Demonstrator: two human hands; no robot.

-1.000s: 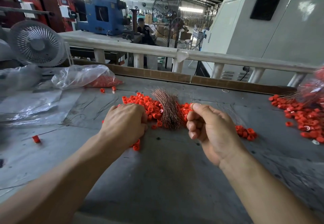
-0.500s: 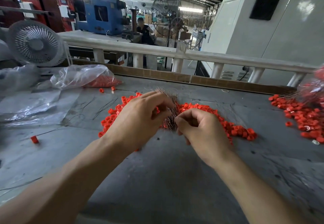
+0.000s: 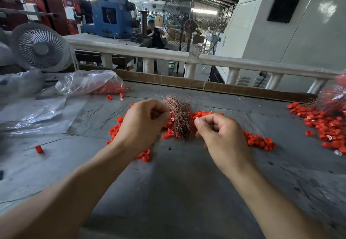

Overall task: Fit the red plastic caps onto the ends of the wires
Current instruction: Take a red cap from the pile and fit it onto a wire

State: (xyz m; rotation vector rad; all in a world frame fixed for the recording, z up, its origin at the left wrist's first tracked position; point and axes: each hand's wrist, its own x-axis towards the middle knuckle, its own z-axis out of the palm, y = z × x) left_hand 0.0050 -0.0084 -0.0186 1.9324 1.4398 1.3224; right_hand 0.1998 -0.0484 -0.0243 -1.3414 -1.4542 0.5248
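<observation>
On the grey surface (image 3: 168,192) a bundle of thin copper-coloured wires (image 3: 178,116) lies heaped over a spread of red caps (image 3: 256,140), which run from beside the left wrist across to the right of the right hand. The left hand (image 3: 142,124) sits just left of the bundle with its fingers curled in towards the thumb; whether it pinches a cap or a wire there is too small to tell. The right hand (image 3: 221,136) sits just right of the bundle, its fingers likewise curled with thumb tip against forefinger, and what it pinches, if anything, cannot be made out. The two hands are apart, with the wires between them. A second heap of red caps (image 3: 325,124) lies well apart at the right edge, some with wires in them. At the far left a clear plastic bag (image 3: 88,83) holds more caps, a single cap (image 3: 39,149) stands alone near the left edge, and a white fan (image 3: 40,47) stands behind the bag.
</observation>
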